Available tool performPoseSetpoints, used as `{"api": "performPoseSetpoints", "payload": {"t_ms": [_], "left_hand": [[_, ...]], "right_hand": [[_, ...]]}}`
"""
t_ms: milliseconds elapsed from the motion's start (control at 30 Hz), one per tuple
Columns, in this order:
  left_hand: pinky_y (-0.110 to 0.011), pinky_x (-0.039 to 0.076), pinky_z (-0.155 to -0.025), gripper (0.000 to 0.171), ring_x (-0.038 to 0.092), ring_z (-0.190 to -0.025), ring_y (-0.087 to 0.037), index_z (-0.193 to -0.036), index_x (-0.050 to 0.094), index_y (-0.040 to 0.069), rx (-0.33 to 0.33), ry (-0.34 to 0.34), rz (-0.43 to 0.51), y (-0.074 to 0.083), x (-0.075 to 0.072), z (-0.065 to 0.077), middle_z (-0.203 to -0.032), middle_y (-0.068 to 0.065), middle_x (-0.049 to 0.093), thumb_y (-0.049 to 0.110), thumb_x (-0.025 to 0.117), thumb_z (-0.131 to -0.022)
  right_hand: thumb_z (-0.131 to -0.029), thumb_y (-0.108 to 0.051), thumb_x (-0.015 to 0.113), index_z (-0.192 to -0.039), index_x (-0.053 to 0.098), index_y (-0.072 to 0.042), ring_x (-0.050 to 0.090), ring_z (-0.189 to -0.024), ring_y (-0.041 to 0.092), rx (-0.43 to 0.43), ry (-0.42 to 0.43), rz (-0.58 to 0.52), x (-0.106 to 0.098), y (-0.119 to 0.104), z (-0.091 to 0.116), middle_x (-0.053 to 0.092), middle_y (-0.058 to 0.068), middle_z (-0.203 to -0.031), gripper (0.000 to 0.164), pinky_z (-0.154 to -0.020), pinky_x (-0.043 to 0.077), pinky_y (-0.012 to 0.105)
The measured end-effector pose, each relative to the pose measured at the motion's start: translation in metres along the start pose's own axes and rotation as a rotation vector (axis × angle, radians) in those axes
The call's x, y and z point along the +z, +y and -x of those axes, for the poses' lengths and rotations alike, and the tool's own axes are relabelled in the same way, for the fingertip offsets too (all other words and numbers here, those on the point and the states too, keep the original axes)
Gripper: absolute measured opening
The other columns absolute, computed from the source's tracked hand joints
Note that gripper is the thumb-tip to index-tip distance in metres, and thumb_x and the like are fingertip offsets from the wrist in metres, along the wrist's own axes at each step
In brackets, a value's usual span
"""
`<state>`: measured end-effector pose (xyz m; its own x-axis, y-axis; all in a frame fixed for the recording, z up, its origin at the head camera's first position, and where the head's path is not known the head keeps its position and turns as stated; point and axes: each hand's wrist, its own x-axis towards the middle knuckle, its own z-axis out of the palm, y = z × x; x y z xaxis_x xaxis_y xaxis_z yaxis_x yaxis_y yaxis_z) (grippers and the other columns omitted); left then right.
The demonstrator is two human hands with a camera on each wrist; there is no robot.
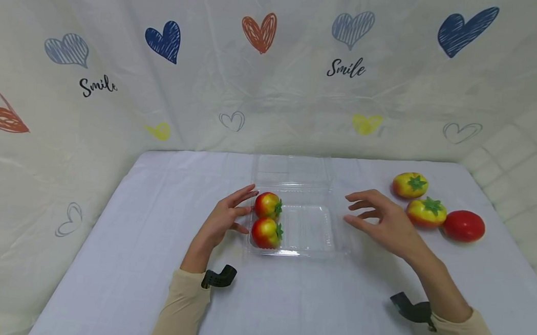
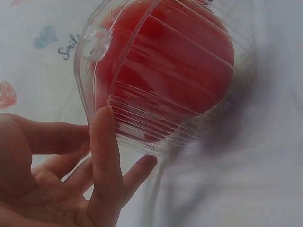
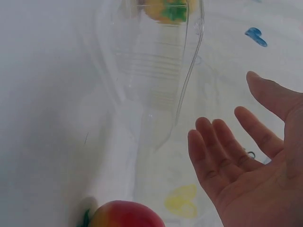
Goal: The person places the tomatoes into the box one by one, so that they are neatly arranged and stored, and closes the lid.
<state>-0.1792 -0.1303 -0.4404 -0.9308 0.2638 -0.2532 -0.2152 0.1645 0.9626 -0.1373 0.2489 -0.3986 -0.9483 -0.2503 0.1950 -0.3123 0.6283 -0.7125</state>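
A clear plastic clamshell box lies with its lid folded back. Two red-yellow toy tomatoes with green leafy tops sit along its left side. My left hand is at the box's left wall, fingers spread and touching the plastic in the left wrist view, where a red tomato shows through. Over the cloth to the right of the box, my right hand hangs in the air with nothing in it, its fingers loosely bent and apart from the thumb.
On the right of the white-covered table lie two more yellow-red tomatoes and a plain red one. A pale curtain printed with hearts stands behind the table. Each wrist wears a black camera mount.
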Motion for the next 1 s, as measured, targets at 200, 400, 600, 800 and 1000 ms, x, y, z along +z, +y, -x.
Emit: {"api": "performPoseSetpoints", "payload": {"t_ms": [200, 400, 600, 800, 1000], "left_hand": [[-0.025, 0.062, -0.065, 0.059, 0.049, -0.145, -0.037, -0.161, 0.040, 0.026, -0.006, -0.001, 0.001, 0.002, 0.000, 0.001, -0.164, -0.004, 0.047, 0.012, 0.053, -0.105], [-0.025, 0.062, -0.065, 0.060, 0.050, -0.144, -0.037, -0.161, 0.041, 0.027, -0.008, 0.001, 0.003, 0.002, 0.001, 0.002, -0.163, -0.003, 0.047, 0.013, 0.054, -0.105], [-0.026, 0.062, -0.066, 0.060, 0.050, -0.143, -0.039, -0.161, 0.040, 0.027, -0.002, 0.002, -0.011, 0.001, 0.000, 0.001, -0.165, -0.004, 0.046, 0.014, 0.054, -0.105], [-0.026, 0.062, -0.067, 0.060, 0.051, -0.142, -0.038, -0.161, 0.040, 0.027, -0.005, 0.005, -0.010, 0.001, 0.001, 0.001, -0.165, -0.004, 0.046, 0.014, 0.055, -0.104], [-0.026, 0.062, -0.067, 0.061, 0.053, -0.141, -0.038, -0.161, 0.041, 0.028, -0.016, 0.008, -0.010, 0.002, 0.001, 0.001, -0.164, -0.003, 0.046, 0.015, 0.056, -0.104]], "right_hand": [[-0.095, -0.030, 0.076, -0.131, 0.066, -0.021, 0.072, -0.105, 0.027, 0.060, -0.014, 0.014, -0.007, 0.002, 0.003, 0.069, 0.008, -0.127, 0.039, -0.085, 0.055, 0.011], [-0.094, -0.027, 0.077, -0.132, 0.065, -0.019, 0.073, -0.103, 0.020, 0.064, -0.005, 0.018, -0.013, 0.009, 0.006, 0.068, 0.009, -0.128, 0.040, -0.084, 0.054, 0.010], [-0.093, -0.022, 0.079, -0.133, 0.065, -0.017, 0.061, -0.096, -0.014, 0.055, 0.010, 0.000, -0.018, 0.015, 0.009, 0.069, 0.012, -0.128, 0.043, -0.083, 0.055, 0.009], [-0.093, -0.024, 0.079, -0.134, 0.064, -0.015, 0.062, -0.096, -0.013, 0.073, 0.010, 0.000, -0.023, 0.019, 0.013, 0.068, 0.014, -0.129, 0.044, -0.082, 0.055, 0.008], [-0.094, -0.028, 0.078, -0.136, 0.063, -0.018, 0.071, -0.101, 0.008, 0.105, 0.013, 0.008, -0.028, 0.022, 0.019, 0.066, 0.010, -0.131, 0.046, -0.077, 0.057, 0.010]]}}
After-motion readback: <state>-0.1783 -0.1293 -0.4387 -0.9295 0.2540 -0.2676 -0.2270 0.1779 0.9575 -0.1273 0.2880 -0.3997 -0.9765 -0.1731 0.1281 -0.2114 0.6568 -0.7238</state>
